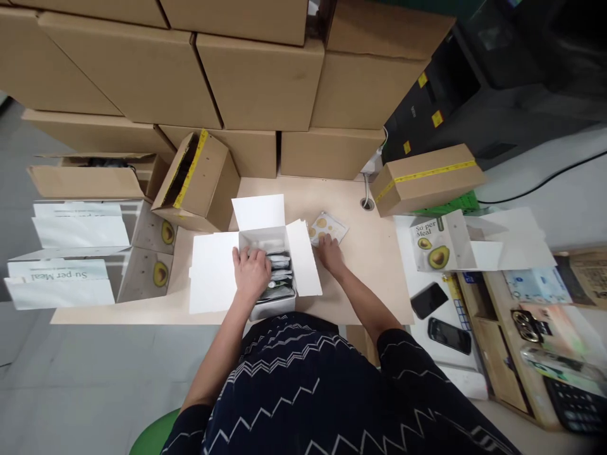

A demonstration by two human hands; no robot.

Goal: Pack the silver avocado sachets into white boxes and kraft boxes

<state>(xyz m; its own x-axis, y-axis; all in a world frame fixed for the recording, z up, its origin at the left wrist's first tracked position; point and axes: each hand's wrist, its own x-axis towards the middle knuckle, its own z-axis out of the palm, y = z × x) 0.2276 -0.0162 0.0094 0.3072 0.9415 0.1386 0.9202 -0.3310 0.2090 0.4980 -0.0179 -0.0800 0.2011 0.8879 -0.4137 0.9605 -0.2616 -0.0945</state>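
Observation:
A white carton (272, 308) stands with its flaps spread, holding several dark and silver sachets (279, 276) in a row and pale packs at its far end. Over the carton's left side lies my left hand (251, 272), fingers slightly apart on the contents; whether it grips anything is hard to see. To the right of the carton, my right hand (331, 254) has its fingertips closed at the near edge of a flat white packet (327, 226) with a yellow round print. That packet rests on the wooden tabletop (374, 265).
Open white cartons with avocado prints (147, 272) stand at the left. Brown boxes (260, 82) are stacked behind. Right of the table are another avocado carton (434, 243), a taped brown box (427, 180), two phones (449, 335), a wooden organizer (502, 360) and a black machine (441, 107).

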